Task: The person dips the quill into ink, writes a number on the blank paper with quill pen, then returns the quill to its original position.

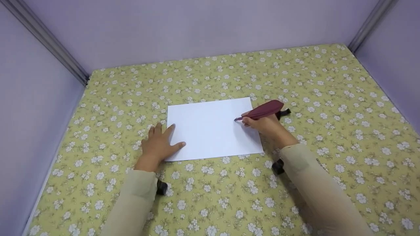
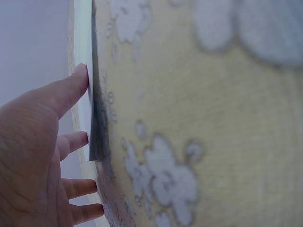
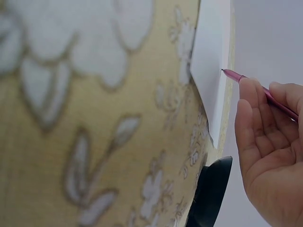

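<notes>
White paper [image 1: 206,131] lies on flowered table [image 1: 213,186], left hand [image 1: 158,143] spread across the paper's left edge, right hand [image 1: 266,126] pinching a maroon feather-shaped pen [image 1: 266,109] at the paper's right side.

Lavender walls [image 1: 203,29], probably metal corner posts [image 1: 49,41]

Maroon pen [image 3: 234,74] at a white sheet [image 3: 210,66]

The right hand [image 3: 274,146] pinches the pen, its dark tip at the sheet (whether it truly touches is hard to tell). A black object [image 3: 210,191], cut off below, shows near the sheet's corner. A yellowish flowered surface [image 3: 142,101] fills the left, its nearest blooms blurred.
</notes>
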### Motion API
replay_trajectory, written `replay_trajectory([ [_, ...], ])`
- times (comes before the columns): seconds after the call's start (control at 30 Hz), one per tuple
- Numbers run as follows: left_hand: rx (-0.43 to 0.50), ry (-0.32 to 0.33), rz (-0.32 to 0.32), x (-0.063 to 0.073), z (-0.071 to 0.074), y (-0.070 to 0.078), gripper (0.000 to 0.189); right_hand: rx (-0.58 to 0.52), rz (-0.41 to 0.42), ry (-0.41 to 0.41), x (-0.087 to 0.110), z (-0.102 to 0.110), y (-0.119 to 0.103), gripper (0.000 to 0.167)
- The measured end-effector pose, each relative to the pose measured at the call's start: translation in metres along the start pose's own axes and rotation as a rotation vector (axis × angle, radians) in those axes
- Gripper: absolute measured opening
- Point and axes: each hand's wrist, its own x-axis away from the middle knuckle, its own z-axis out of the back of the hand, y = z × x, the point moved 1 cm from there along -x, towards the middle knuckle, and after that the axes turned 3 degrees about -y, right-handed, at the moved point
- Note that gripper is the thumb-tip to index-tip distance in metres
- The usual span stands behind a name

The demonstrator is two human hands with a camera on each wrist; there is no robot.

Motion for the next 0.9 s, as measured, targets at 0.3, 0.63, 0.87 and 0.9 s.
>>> replay_trajectory([
  [0.3, -0.008, -0.005, -0.004, -0.001, -0.001, 0.0, 0.086, 0.048, 0.063, -0.048, 0.006, -0.003, -0.001, 0.026],
  [0.63, -0.01, -0.006, -0.009, 0.001, 0.001, 0.001, 0.085, 0.065, 0.031, -0.105, 0.01, -0.004, -0.001, 0.026],
  [0.87, -0.004, -0.008, -0.01, 0.001, 0.001, 0.001, 0.086, 0.11, 0.061, -0.144, 0.013, -0.003, 0.003, 0.03],
  [0.9, -0.007, -0.009, -0.01, 0.001, 0.001, 0.001, 0.086, 0.118, 0.067, -0.15, 0.014, -0.002, 0.004, 0.03],
])
